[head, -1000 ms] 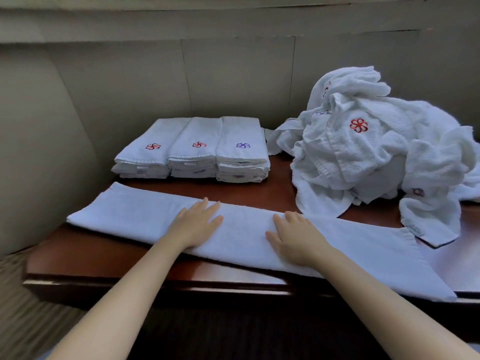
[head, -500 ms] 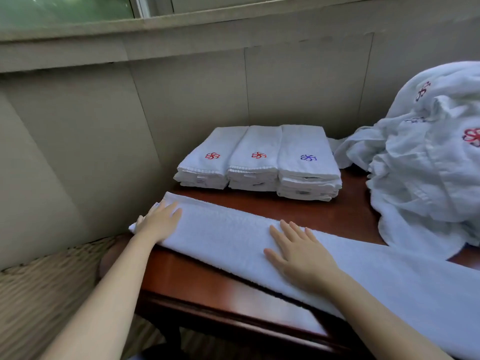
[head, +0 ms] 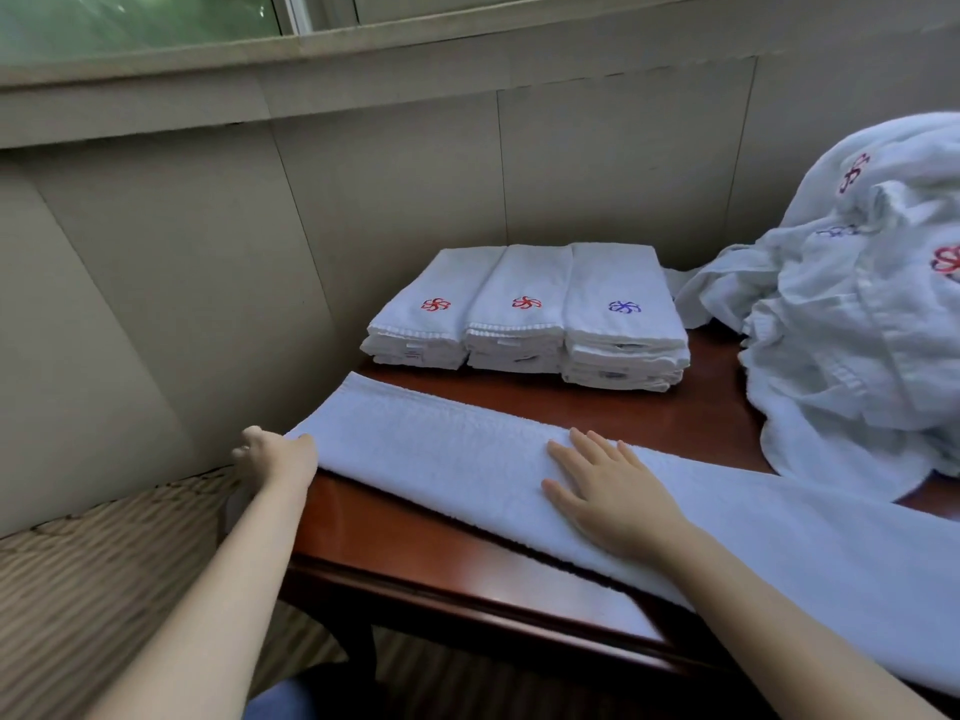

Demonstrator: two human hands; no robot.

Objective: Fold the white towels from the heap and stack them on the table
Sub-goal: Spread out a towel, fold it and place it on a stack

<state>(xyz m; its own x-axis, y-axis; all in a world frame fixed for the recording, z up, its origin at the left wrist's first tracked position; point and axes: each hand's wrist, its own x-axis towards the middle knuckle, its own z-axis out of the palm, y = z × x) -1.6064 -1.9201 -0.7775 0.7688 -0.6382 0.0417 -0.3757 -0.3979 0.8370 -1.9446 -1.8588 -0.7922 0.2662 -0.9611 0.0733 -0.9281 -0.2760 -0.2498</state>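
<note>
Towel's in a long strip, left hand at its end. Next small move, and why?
Probably lift that end with the left hand and fold it over toward the right hand, which lies flat mid-towel. The strip is far longer than the folded stacks behind.

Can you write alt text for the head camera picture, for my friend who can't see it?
A person's right hand presses flat on a long folded white towel across a wooden table, while the left hand grips its left end. Behind sit three stacks of folded towels and, at right, a heap of unfolded towels.
</note>
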